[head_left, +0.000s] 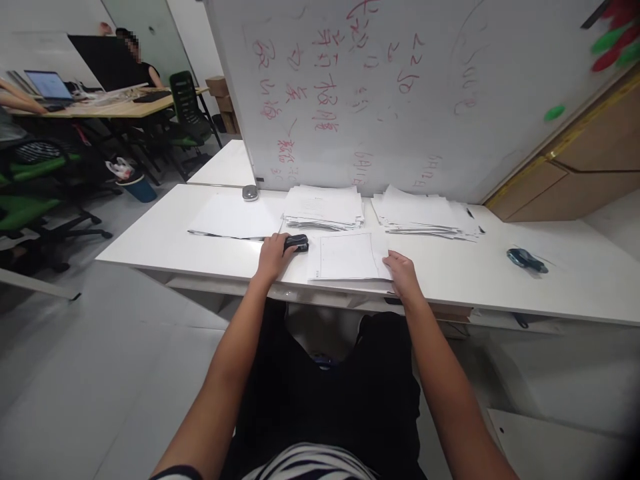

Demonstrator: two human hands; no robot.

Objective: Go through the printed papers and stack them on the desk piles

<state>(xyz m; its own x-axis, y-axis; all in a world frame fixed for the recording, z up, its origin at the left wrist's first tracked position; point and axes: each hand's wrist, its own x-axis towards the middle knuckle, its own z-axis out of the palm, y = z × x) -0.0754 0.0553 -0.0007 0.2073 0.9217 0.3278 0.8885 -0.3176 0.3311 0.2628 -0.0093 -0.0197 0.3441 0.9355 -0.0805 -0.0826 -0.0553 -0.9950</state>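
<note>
On the white desk, my left hand [275, 257] is closed around a black stapler [299, 243] lying just left of a thin set of paper sheets [346, 257]. The right edge of those sheets is pinched between the thumb and fingers of my right hand [403, 272]. Behind them lie two loose paper stacks, one in the middle [324, 205] and one to the right [417, 212]. A flatter pile of white paper [235, 217] rests left of the stapler, with a small dark round-cornered object [250, 193] at its back edge.
A whiteboard [350, 100] with red writing stands behind the desk [455, 267]. A dark blue item [527, 261] lies on the right side. Brown cartons [595, 147] stand at the far right. Two people, green chairs [187, 110] and a blue bin [137, 187] are at the left.
</note>
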